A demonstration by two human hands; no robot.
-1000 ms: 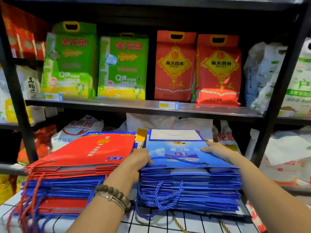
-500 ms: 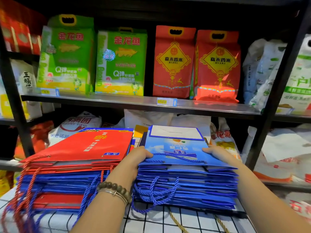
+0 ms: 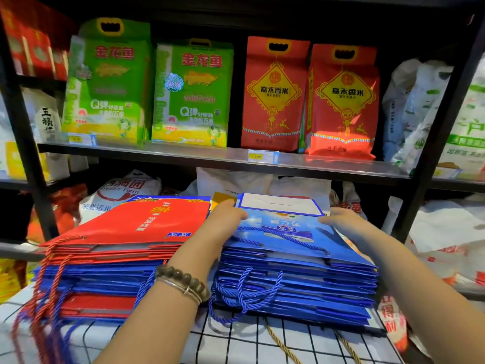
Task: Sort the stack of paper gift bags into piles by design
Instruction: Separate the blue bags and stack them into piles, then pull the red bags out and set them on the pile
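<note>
Two stacks of flat paper gift bags lie on a checked tablecloth (image 3: 252,342). The left stack (image 3: 99,277) mixes red and blue bags, with a red bag (image 3: 147,222) on top. The right pile (image 3: 301,282) is all blue, and its top blue bag (image 3: 286,232) has a rope handle lying across it. My left hand (image 3: 225,219), with a bead bracelet on the wrist, grips that top bag's left edge with curled fingers. My right hand (image 3: 341,222) rests on its right edge with the fingers laid flat.
A black metal shelf (image 3: 210,156) stands right behind the stacks, carrying green rice packs (image 3: 115,82) and red rice packs (image 3: 275,95). White sacks (image 3: 446,227) fill the lower right. Rope handles hang off the table's front, and gold cords (image 3: 283,345) lie on the cloth.
Both hands have slid along the top blue bag's sides toward its far end. The view has also shifted slightly.
</note>
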